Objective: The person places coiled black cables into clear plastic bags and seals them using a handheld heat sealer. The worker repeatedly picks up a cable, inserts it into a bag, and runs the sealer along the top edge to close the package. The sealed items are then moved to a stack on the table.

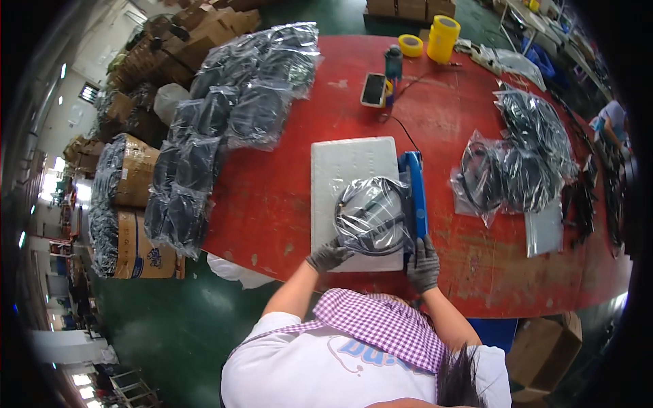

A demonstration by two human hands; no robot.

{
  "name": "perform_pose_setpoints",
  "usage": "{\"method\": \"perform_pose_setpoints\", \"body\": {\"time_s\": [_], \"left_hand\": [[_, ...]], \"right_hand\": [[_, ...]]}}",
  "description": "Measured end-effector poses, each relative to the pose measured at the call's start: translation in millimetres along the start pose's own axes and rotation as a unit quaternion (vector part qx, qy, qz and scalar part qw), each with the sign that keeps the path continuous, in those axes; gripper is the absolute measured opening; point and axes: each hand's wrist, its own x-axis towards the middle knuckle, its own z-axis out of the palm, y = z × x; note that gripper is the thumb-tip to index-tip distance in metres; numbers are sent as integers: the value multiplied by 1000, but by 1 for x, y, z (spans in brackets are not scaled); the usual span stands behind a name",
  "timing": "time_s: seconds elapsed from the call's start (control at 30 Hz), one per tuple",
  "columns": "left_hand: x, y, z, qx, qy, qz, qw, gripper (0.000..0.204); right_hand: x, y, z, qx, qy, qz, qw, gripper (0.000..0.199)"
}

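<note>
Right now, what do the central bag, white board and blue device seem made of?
Bag: glossy plastic film, from its creased glare. White board: matte, probably foam, from its dull, chalky face. Blue device: evenly coloured, smooth; plastic or painted metal.

Site: packing workshop on a factory floor

Evidence: wide, scuffed red worktop bearing rows of clear-bagged black goods, a corded blue bag sealer and yellow tape rolls. Cardboard cartons filled with similar bags at left; brown boxes piled behind. Green floor; strip lights down a long hall. Second person, far right.
</note>
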Motion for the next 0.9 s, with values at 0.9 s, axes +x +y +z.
{"method": "perform_pose_setpoints", "body": {"time_s": [0.9], "left_hand": [[19, 15, 15, 140, 247, 225, 932, 22]], "right_hand": [[-9, -5, 10, -25, -11, -40, 999, 48]]}}
